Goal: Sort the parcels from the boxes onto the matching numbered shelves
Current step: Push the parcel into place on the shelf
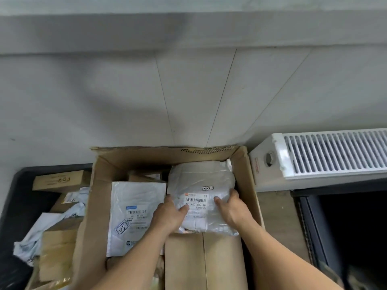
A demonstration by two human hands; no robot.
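Note:
A grey plastic parcel [201, 181] with a barcode label and a handwritten number tag lies at the right of an open cardboard box [247, 176]. My left hand [169, 214] grips its left edge, thumb on the label. My right hand [232, 208] grips its right edge, thumb on top. To the left in the same box lies a white parcel [136, 206] marked 05. A brown cardboard parcel [203, 260] sits under the near edge of the grey one.
A black bin [12, 195] at the left holds several cardboard and white plastic parcels. A white radiator [326, 153] stands to the right against the grey wall. A dark opening [354, 227] lies below the radiator.

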